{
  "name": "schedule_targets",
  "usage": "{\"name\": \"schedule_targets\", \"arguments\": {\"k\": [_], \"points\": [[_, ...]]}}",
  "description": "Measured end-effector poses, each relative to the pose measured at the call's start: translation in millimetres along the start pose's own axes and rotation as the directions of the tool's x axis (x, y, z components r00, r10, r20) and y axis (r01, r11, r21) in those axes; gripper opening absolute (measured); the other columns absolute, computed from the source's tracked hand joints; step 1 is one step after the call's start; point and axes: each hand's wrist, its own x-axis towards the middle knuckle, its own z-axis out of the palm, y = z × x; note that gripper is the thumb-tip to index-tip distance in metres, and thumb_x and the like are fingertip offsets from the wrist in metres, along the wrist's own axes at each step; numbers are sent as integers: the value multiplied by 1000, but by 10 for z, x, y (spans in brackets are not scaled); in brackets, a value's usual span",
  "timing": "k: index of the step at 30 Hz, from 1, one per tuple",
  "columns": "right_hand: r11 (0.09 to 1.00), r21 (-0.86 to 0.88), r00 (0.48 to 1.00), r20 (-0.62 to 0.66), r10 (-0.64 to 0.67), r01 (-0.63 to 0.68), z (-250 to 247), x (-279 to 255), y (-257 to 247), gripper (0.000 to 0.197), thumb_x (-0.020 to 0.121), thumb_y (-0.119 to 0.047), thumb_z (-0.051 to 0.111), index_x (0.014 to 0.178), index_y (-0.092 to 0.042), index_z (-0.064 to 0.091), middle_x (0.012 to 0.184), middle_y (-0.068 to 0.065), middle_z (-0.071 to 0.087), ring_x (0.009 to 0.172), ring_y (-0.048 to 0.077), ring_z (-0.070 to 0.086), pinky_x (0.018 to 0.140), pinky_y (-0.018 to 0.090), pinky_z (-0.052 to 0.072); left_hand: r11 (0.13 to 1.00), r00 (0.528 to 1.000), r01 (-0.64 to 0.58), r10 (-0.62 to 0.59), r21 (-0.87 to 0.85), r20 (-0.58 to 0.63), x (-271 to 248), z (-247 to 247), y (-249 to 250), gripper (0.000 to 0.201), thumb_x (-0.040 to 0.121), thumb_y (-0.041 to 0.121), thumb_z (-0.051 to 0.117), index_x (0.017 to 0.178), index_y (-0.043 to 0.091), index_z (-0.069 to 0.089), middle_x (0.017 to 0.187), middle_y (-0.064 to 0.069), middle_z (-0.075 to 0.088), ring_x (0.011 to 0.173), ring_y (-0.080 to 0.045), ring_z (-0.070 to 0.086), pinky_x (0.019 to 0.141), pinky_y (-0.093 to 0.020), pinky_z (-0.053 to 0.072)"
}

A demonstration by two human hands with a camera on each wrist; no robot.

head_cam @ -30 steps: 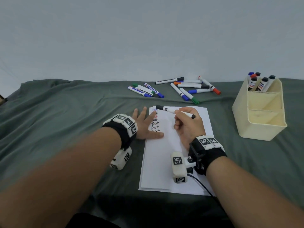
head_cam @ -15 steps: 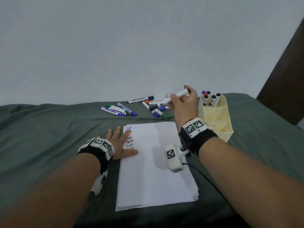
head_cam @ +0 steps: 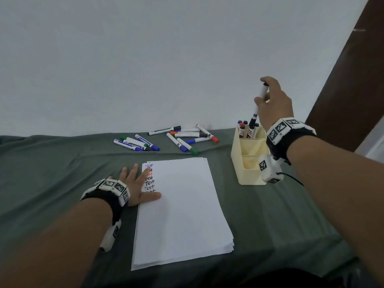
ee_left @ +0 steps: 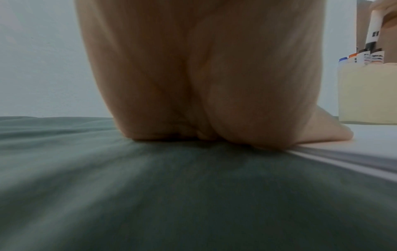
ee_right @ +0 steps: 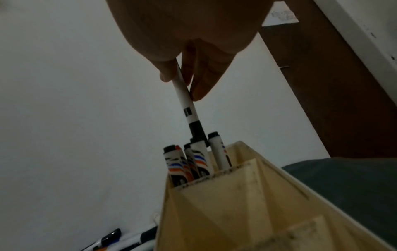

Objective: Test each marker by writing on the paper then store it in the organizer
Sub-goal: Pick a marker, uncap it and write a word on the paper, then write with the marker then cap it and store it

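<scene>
My right hand [head_cam: 270,100] pinches a black-capped white marker [head_cam: 257,107] by its tail, cap down, above the cream organizer [head_cam: 249,171]. In the right wrist view the marker [ee_right: 187,105] has its cap among the several markers [ee_right: 193,163] standing in the organizer's [ee_right: 247,203] back compartment. My left hand [head_cam: 135,183] lies flat, fingers spread, on the left edge of the paper stack [head_cam: 182,215], beside a column of written "Test" words [head_cam: 149,179]. The left wrist view shows the palm [ee_left: 204,84] pressing on the cloth and paper edge [ee_left: 354,163].
Several loose markers [head_cam: 166,140] with blue, green, orange, red and black caps lie on the grey-green cloth [head_cam: 52,173] behind the paper. The organizer's two front compartments hold nothing. A dark brown door frame [head_cam: 342,90] rises at the right.
My right hand lifted the black marker off the paper, carried it right and up, turned it cap down, and brought it over the organizer's back compartment. The left hand stayed on the paper.
</scene>
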Motion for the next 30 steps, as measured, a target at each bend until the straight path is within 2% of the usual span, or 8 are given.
{"name": "schedule_targets", "arguments": {"k": [3, 7, 12, 16, 19, 23, 27, 30], "points": [[999, -33, 1000, 7, 9, -8, 20, -57, 75, 47, 99, -15, 57, 137, -39, 46, 98, 0, 63, 74, 12, 61, 73, 26, 45, 1000, 1000, 2, -2, -4, -6, 8, 11, -7, 126, 35, 109, 9, 146, 53, -16, 162, 10, -21, 150, -28, -12, 111, -68, 7], [972, -223, 972, 199, 127, -81, 92, -113, 175, 32, 102, -23, 53, 132, -30, 59, 106, 5, 70, 89, 24, 66, 85, 35, 54, 1000, 1000, 0, 0, -6, 0, 21, 12, -16, 126, 36, 109, 10, 145, 54, -17, 161, 10, -22, 150, -27, -13, 111, -68, 7], [792, -597, 908, 391, 149, 127, 240, -176, 229, 32, 106, -16, 30, 92, -16, 59, 109, 7, 65, 99, 29, 58, 81, 34, 39, 1000, 1000, 7, -7, -14, 9, 20, 13, -15, 127, 35, 109, 11, 145, 54, -18, 161, 11, -24, 150, -26, -15, 111, -68, 7], [859, -506, 959, 273, 69, 82, 369, -159, 169, 45, 105, -32, 37, 147, -18, 47, 148, 7, 47, 142, 34, 34, 109, 45, 35, 1000, 1000, 7, -7, -10, 22, 12, -6, -6, 127, 36, 109, 12, 145, 53, -19, 160, 11, -25, 150, -27, -16, 111, -68, 6], [889, -381, 927, 358, -112, 254, 592, -268, -153, 55, 104, -34, 43, 156, -19, 33, 165, 6, 27, 154, 32, 12, 123, 44, 18, 1000, 1000, 9, -9, -5, 26, -11, -20, 9, 126, 37, 108, 13, 146, 52, -19, 161, 10, -25, 150, -27, -16, 111, -68, 6], [914, -164, 747, 638, -189, 372, 960, -631, -554, 65, 104, -40, 48, 160, -26, 21, 170, -1, 10, 157, 21, 3, 126, 44, 13, 1000, 999, 9, -9, -4, 34, -40, -42, 27, 120, 48, 106, 21, 147, 51, -19, 161, 8, -26, 149, -28, -17, 112, -68, 4], [903, -144, 482, 873, -77, 405, 1301, -1051, -609, 78, 100, -53, 52, 162, -25, 14, 171, 3, 4, 157, 21, 5, 125, 44, 17, 1000, 999, 14, -14, -1, 31, -67, -55, 37, 116, 54, 103, 26, 147, 51, -18, 161, 8, -26, 149, -28, -17, 112, -67, 3], [880, -202, 358, 933, 39, 430, 1510, -1301, -490, 85, 97, -63, 49, 163, -26, 9, 171, 5, -3, 157, 25, -1, 124, 49, 17, 1000, 999, 18, -18, 0, 43, -79, -67, 45, 114, 57, 102, 29, 148, 50, -17, 160, 8, -26, 149, -27, -18, 113, -66, 2]]}}
